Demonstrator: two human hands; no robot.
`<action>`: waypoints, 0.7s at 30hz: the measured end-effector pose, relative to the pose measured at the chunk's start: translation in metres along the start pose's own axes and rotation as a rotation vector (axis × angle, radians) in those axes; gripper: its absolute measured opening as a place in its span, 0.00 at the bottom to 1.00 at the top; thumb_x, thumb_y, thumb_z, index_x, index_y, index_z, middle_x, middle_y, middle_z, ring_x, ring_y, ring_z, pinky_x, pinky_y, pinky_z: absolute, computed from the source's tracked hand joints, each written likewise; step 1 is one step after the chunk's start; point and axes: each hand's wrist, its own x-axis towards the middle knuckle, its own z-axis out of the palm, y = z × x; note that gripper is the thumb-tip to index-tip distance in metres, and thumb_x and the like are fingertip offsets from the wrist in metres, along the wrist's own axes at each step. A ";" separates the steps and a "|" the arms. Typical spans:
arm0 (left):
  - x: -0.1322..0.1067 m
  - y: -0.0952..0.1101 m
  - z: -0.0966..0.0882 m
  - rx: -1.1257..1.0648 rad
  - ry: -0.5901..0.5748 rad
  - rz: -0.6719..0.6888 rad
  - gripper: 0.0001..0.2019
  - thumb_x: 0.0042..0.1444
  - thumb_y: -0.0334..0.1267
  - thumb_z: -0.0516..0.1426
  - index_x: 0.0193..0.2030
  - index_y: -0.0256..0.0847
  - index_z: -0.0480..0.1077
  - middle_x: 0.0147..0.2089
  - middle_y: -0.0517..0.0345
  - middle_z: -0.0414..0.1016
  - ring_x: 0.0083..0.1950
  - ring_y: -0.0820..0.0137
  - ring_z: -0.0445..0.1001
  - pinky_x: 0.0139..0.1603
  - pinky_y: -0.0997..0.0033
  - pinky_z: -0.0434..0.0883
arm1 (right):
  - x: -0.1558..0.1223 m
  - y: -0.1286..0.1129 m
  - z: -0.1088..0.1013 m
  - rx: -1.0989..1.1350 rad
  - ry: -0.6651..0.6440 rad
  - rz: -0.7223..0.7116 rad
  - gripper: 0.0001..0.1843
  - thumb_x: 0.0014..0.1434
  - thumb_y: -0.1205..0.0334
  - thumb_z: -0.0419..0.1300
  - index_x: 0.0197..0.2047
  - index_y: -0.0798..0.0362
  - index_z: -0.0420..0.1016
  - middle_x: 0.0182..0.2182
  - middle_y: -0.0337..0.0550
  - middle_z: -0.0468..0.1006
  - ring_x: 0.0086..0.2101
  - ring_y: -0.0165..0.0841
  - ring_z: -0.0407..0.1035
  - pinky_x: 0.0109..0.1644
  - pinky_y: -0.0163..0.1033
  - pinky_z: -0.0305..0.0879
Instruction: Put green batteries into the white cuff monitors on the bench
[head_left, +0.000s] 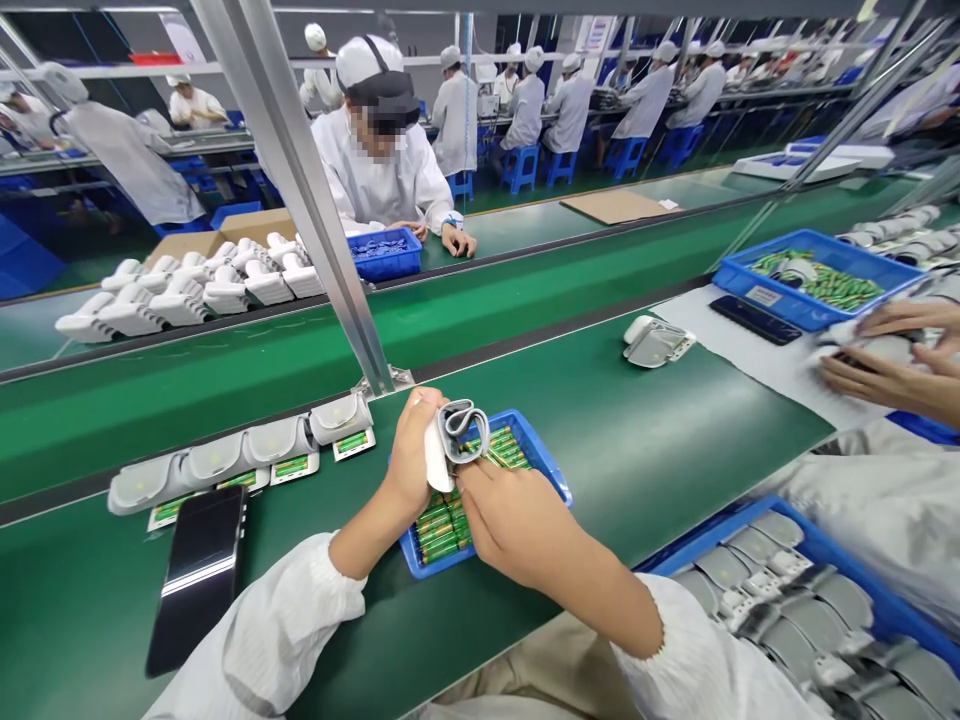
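Note:
My left hand [411,455] is wrapped round a white wrist blood pressure monitor [438,455] with a curled grey cuff, held up over a blue tray [551,470]. My right hand [517,520] has its fingers pinched together at the monitor's lower edge; what lies between the fingertips is hidden. Below both hands, the tray holds many green batteries [442,530], partly covered by the hands and the monitor. Left of the tray stands a row of similar monitors [217,455], with open compartments showing green batteries [292,467].
A black phone [199,575] lies at the left. Another monitor [652,342] rests farther back, beside a blue battery bin [810,275]. A co-worker's hands [892,355] are busy at right. A metal post [300,190] rises behind my left hand. A blue crate [810,530] of monitors sits lower right.

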 end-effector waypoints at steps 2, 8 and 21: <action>0.000 0.000 -0.001 0.008 -0.011 -0.033 0.26 0.53 0.61 0.69 0.34 0.42 0.65 0.31 0.64 0.63 0.31 0.73 0.62 0.33 0.73 0.64 | 0.000 -0.001 0.005 0.010 0.003 0.021 0.09 0.74 0.67 0.51 0.48 0.55 0.73 0.40 0.49 0.80 0.32 0.38 0.74 0.30 0.42 0.42; 0.001 0.002 -0.002 0.020 -0.062 -0.098 0.27 0.52 0.62 0.69 0.35 0.42 0.64 0.31 0.64 0.64 0.31 0.74 0.62 0.33 0.73 0.64 | -0.002 0.003 0.013 0.078 0.035 0.008 0.11 0.75 0.68 0.50 0.50 0.55 0.73 0.40 0.49 0.81 0.32 0.38 0.74 0.30 0.43 0.42; -0.011 -0.003 0.002 0.100 0.059 0.009 0.23 0.63 0.59 0.64 0.37 0.43 0.62 0.33 0.65 0.58 0.32 0.74 0.57 0.33 0.73 0.61 | 0.003 -0.015 0.019 0.108 -0.033 0.143 0.08 0.71 0.73 0.51 0.47 0.56 0.70 0.35 0.49 0.81 0.30 0.38 0.74 0.31 0.42 0.41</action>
